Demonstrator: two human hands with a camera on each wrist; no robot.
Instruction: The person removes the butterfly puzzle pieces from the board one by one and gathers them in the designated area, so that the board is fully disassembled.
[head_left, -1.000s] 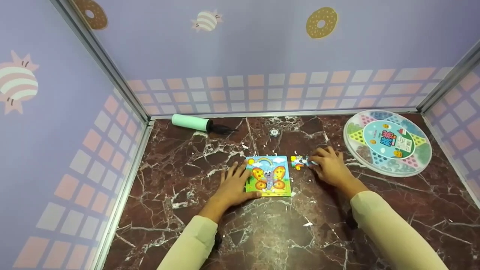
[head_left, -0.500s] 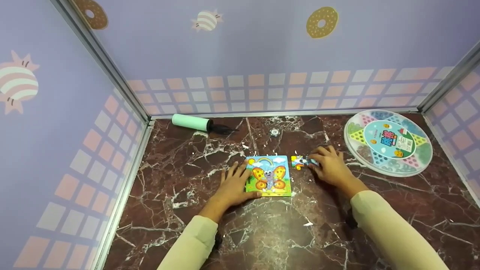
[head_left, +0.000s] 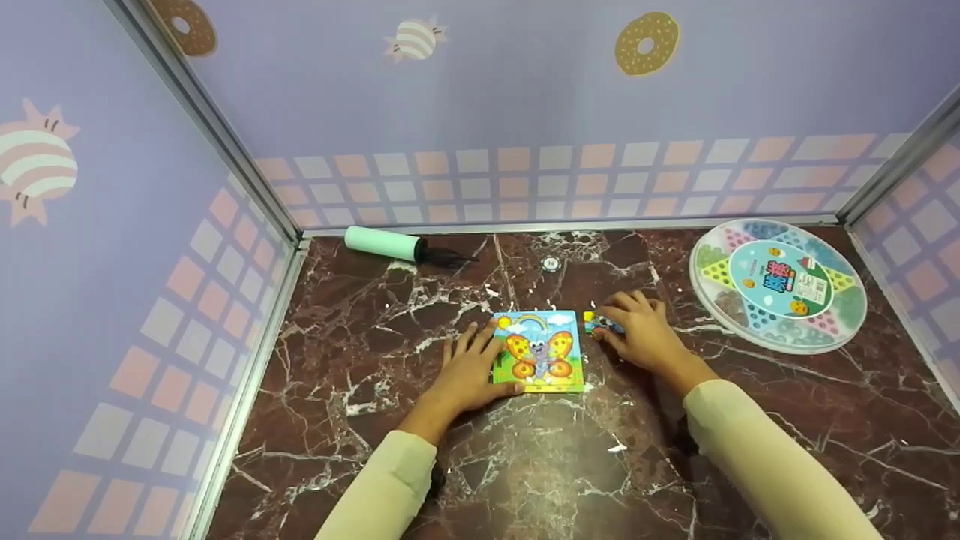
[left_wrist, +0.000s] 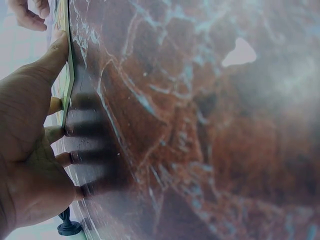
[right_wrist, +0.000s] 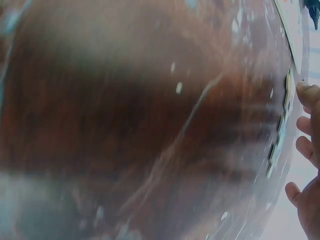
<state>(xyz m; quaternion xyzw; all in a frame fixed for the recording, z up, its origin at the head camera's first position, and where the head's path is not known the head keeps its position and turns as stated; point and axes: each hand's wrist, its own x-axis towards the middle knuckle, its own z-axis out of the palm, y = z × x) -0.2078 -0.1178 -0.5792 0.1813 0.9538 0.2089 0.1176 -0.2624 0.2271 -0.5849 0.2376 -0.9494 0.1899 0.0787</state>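
A square butterfly picture puzzle (head_left: 541, 358) lies flat on the dark marble-patterned surface. My left hand (head_left: 466, 376) rests with spread fingers at its left side, the thumb on its lower edge. In the left wrist view, the fingertips of that hand (left_wrist: 35, 125) reach past the puzzle's edge to the surface. Just right of the puzzle lie joined jigsaw pieces (head_left: 589, 322), partly covered by my right hand (head_left: 646, 336). The right wrist view has the flat row of pieces (right_wrist: 281, 127) close beside the loosely bent fingers of the right hand (right_wrist: 311, 135), with a gap visible.
A mint-green hand pump (head_left: 381, 244) with a black nozzle lies at the back left. Near the back middle is a small round chip (head_left: 550, 264). A round Chinese checkers box (head_left: 778, 285) sits at the right. Patterned walls (head_left: 480, 90) enclose the surface.
My right hand has shifted left along the jigsaw pieces, covering more of them. The left hand and the puzzle have stayed in place.
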